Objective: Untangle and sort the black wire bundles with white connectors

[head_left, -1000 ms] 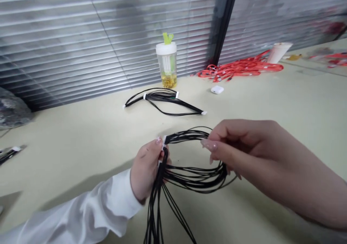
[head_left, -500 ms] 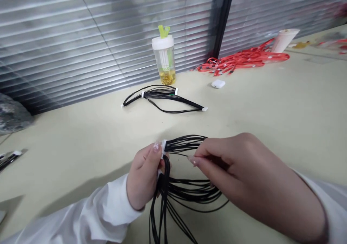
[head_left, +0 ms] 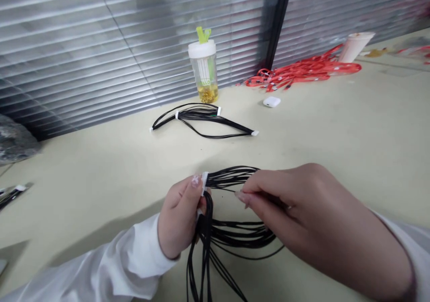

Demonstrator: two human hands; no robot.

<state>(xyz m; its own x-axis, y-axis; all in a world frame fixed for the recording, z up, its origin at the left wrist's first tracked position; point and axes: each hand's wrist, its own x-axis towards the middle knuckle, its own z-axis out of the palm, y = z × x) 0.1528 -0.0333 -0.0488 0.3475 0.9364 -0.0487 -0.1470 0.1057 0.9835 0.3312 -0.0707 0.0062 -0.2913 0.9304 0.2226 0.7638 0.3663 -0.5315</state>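
My left hand (head_left: 181, 212) is closed around the white connectors of a black wire harness (head_left: 238, 234), its thumb pressing on the upper white connector (head_left: 204, 183). From that connector a row of thin black wires (head_left: 231, 176) runs right. My right hand (head_left: 295, 208) pinches one of these wires between thumb and forefinger, with the other fingers curled underneath. More black wires loop below and hang toward the bottom edge. A lower white connector shows only partly behind my left fingers.
Beyond my hands lies another black wire harness (head_left: 201, 118) with white connectors. Behind it stands a lidded cup (head_left: 204, 71) holding yellow liquid. To the right are a white earbud case (head_left: 271, 102), a heap of red cables (head_left: 302, 73) and a pale cup (head_left: 354, 47). Blinds (head_left: 83, 47) back the table.
Both hands hold nearly the same pose on the harness. The view has shifted slightly, and my right hand sits a little farther right, still pinching the wire.
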